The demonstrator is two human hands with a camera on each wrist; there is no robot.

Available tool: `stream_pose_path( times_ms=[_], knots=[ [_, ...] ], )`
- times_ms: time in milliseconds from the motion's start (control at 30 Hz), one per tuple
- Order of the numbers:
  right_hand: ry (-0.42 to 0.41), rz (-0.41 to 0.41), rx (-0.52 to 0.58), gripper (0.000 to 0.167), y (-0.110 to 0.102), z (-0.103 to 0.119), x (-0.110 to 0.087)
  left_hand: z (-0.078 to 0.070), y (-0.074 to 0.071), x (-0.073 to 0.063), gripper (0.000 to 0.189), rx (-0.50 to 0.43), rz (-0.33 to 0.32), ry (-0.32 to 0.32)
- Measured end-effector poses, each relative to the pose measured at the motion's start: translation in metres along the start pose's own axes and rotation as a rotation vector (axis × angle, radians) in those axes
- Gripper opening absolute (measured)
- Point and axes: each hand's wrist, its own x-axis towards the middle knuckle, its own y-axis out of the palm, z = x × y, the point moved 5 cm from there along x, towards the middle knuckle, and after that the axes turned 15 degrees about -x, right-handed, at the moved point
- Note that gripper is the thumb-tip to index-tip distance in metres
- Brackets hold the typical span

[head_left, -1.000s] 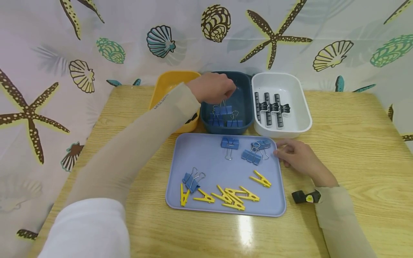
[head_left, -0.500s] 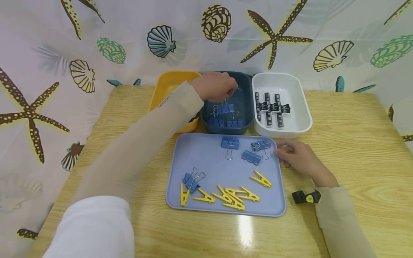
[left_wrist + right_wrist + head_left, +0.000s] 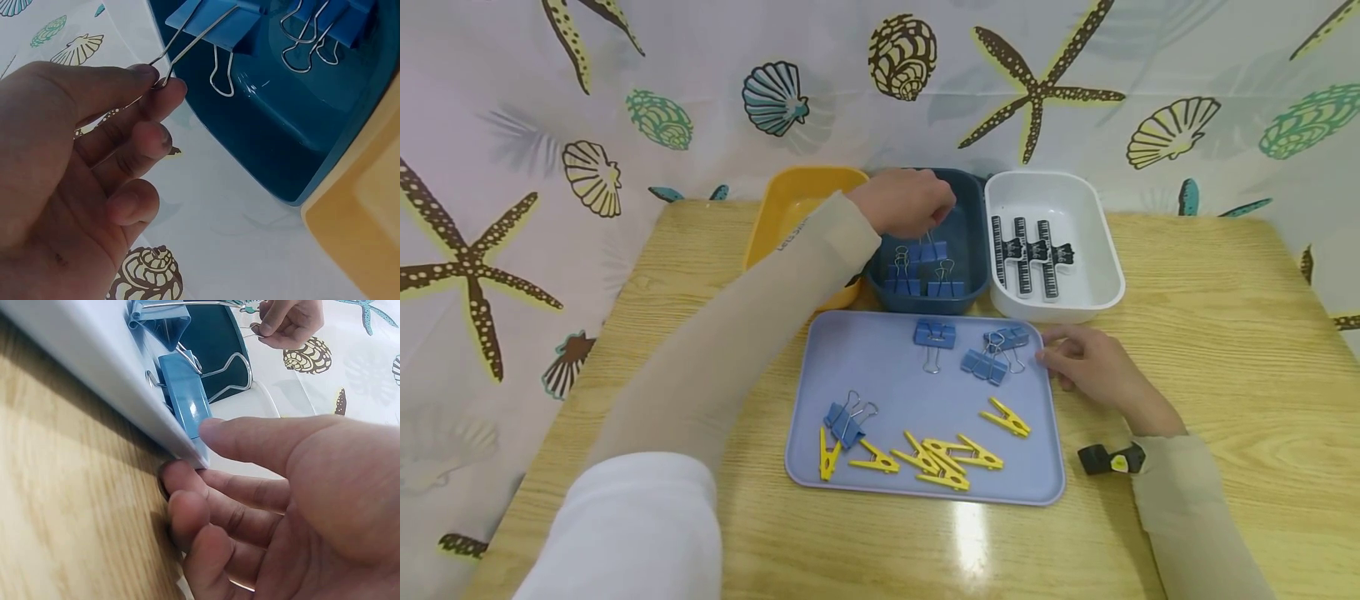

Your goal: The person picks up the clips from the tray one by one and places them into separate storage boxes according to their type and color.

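Observation:
My left hand [image 3: 906, 202] is over the dark blue bin [image 3: 966, 225]. In the left wrist view its thumb and index finger pinch the wire handle of a blue binder clip [image 3: 219, 22], whose body hangs inside the bin. Other blue binder clips [image 3: 946, 287] stand in the bin's near end, handles up. My right hand [image 3: 1093, 362] holds the right rim of the lavender tray [image 3: 880, 350], thumb above and fingertips at its side. On that tray lie several blue binder clips [image 3: 935, 334] and several yellow clothespins [image 3: 1006, 417]. One binder clip [image 3: 184, 394] lies right beside the right thumb.
Left of the dark blue bin stands a yellow bin [image 3: 808, 179], partly hidden by the left sleeve. A white bin [image 3: 1093, 267] on the right holds three black clips with piano-key-like stripes [image 3: 1022, 254]. A patterned cloth [image 3: 850, 100] hangs behind the wooden table [image 3: 1210, 333].
My left hand has shifted slightly to the right over the dark blue bin, and the pinched binder clip moved right with it. The right hand and the tray have stayed put.

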Motion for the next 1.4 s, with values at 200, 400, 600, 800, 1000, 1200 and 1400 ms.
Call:
stream_pose_path(
  times_ms=[200, 400, 600, 800, 1000, 1200, 1400],
  knots=[
    [-0.004, -0.002, 0.001, 0.039, 0.0, 0.0, 0.0, -0.001, 0.0, 0.002, 0.017, 0.004, -0.009, -0.011],
    [0.002, 0.004, -0.003, 0.04, 0.001, -0.001, 0.0, -0.001, 0.001, 0.003, 0.017, -0.011, -0.019, -0.021],
    [0.007, 0.003, -0.011, 0.04, 0.001, -0.002, 0.001, -0.001, 0.003, 0.007, 0.017, -0.006, -0.029, -0.01],
    [-0.005, -0.007, -0.021, 0.04, 0.001, -0.002, 0.001, -0.001, 0.004, 0.009, 0.016, -0.029, -0.033, -0.007],
    [-0.01, -0.011, -0.03, 0.039, 0.001, -0.002, 0.001, -0.003, 0.006, 0.011, 0.017, -0.022, -0.018, -0.017],
    [-0.011, -0.009, -0.031, 0.039, 0.0, -0.001, 0.001, -0.004, 0.01, 0.015, 0.016, -0.026, -0.003, -0.024],
    [-0.006, -0.005, -0.023, 0.039, 0.001, -0.003, 0.001, -0.008, 0.013, 0.017, 0.015, -0.019, 0.005, -0.022]
  ],
)
